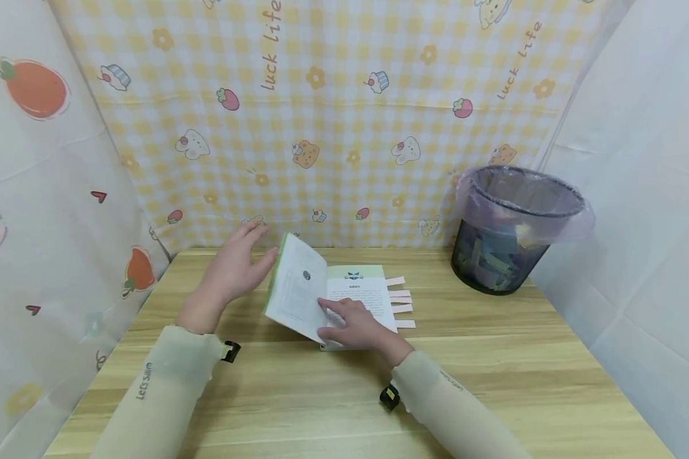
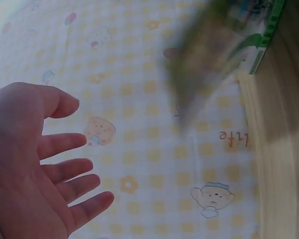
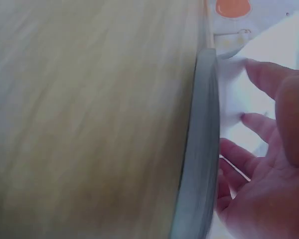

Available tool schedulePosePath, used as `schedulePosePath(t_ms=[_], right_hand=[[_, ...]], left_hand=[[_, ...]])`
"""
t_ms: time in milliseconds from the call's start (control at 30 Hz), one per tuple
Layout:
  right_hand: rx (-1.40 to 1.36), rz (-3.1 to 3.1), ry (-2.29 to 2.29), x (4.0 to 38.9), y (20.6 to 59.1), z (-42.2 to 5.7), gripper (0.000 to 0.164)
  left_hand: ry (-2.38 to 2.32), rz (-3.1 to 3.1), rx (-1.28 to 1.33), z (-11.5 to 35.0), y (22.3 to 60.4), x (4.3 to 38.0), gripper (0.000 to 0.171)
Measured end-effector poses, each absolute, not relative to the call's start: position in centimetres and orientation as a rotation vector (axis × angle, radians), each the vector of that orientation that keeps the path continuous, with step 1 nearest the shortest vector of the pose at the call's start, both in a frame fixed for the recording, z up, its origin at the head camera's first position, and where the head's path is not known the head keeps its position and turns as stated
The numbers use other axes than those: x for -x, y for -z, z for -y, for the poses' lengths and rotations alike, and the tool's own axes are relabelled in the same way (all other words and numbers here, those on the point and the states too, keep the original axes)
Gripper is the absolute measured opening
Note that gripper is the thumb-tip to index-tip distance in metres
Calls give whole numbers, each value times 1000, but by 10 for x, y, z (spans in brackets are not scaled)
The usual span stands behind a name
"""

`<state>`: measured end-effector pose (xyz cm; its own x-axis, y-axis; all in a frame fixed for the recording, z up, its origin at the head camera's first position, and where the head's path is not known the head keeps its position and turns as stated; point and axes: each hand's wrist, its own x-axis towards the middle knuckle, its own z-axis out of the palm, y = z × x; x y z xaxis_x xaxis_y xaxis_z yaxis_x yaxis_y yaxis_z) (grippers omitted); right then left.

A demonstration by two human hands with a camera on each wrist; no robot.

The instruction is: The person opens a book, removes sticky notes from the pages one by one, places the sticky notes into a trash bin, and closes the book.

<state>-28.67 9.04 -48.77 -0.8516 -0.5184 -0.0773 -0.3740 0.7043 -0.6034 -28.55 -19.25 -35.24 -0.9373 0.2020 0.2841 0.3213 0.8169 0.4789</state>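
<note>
An open book (image 1: 356, 309) lies on the table, its green-edged left cover with pages (image 1: 298, 287) tilted up from the spine. Several pale pink paper tabs (image 1: 402, 308) stick out along its right edge. My left hand (image 1: 238, 261) is raised just left of the lifted cover, fingers spread and holding nothing. In the left wrist view the blurred cover (image 2: 214, 50) shows apart from the fingers. My right hand (image 1: 353, 322) rests over the right-hand page, thumb and index fingertip against the page near the spine. From the right wrist, the page block (image 3: 199, 149) appears edge-on beside the fingers.
A black wastebasket (image 1: 482, 255) lined with a translucent purple bag stands at the table's back right. The wood-grain table (image 1: 298, 408) ends at a yellow-checked cloth (image 1: 333, 127) behind. White printed cloths (image 1: 51, 191) hang at both sides.
</note>
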Motion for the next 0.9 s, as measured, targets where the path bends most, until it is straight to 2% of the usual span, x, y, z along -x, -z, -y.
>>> schedulePosePath(t_ms=[200,567,767,900], right_hand=[[686,-2712,672,285,484,-79,80],[719,-2745,566,287,481,-74,79],[722,-2741,583,286,478,-76,77],[718,-2728,627,285,480,-81,72]], left_hand=[[723,2890,518,176,354,284,61],[600,3159,779,155,422,301,63],[683,3217,774,152,444,300,77],[723,3238,761,150,455,302,78]])
